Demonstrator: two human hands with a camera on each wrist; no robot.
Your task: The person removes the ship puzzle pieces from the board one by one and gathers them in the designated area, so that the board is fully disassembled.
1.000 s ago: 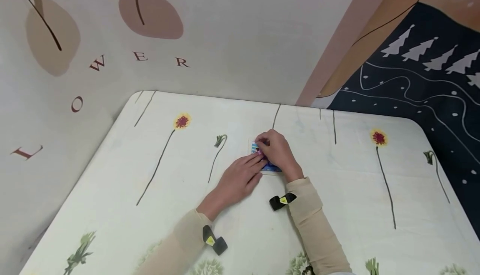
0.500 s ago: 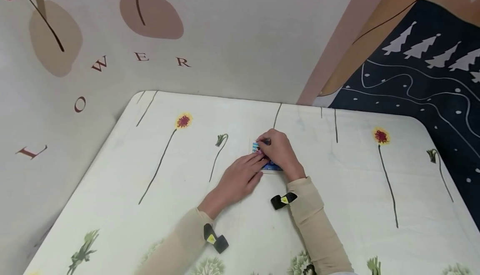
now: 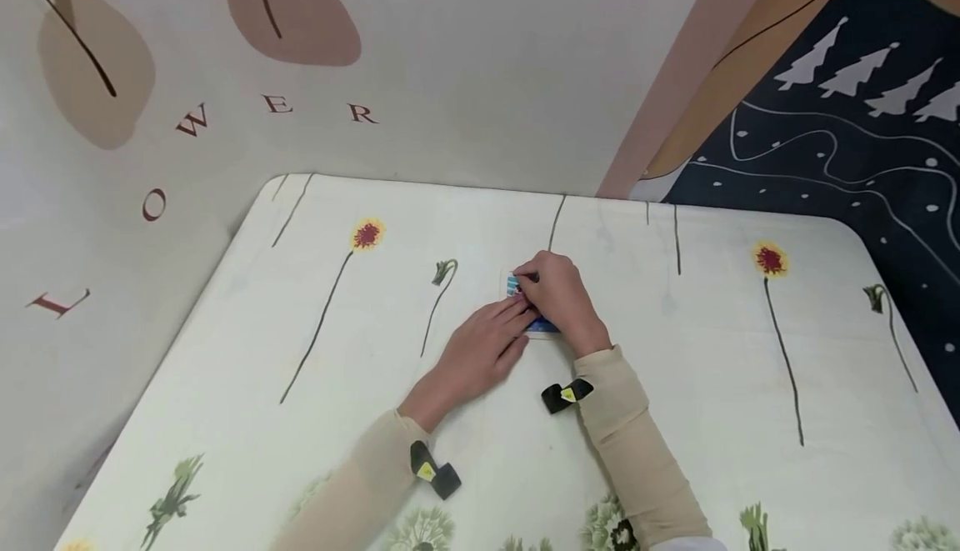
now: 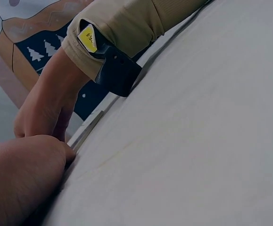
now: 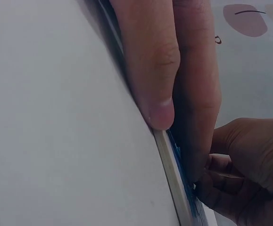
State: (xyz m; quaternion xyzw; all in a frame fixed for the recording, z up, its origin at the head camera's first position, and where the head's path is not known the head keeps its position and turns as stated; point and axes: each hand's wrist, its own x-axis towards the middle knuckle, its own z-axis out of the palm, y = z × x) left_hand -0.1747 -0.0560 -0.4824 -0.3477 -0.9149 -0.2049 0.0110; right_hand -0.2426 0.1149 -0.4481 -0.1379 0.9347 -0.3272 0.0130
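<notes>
A small picture board [image 3: 543,325] with a pale rim and a blue printed face lies flat on the table. My left hand [image 3: 480,351] rests on it from the left, fingers extended across the picture. In the right wrist view the left thumb [image 5: 162,115] touches the board's pale edge [image 5: 171,174]. Over the board's upper part, my right hand [image 3: 562,297] has its thumb and index finger bent together. They seem to pinch a small dark piece [image 3: 535,278], mostly hidden by the fingers. The right hand's curled fingers [image 5: 221,188] meet the board's face in that view.
A white cloth with printed flowers covers the table [image 3: 360,334]. Behind it rises a pale printed wall [image 3: 450,76], with a dark panel of white trees [image 3: 825,142] at the right. A black wrist camera [image 3: 435,472] sits on the left sleeve, another [image 3: 566,395] on the right.
Both hands stay at the board, with the right fingers shifting only slightly over its upper part. The head view has tilted a little, so the table appears somewhat higher.
</notes>
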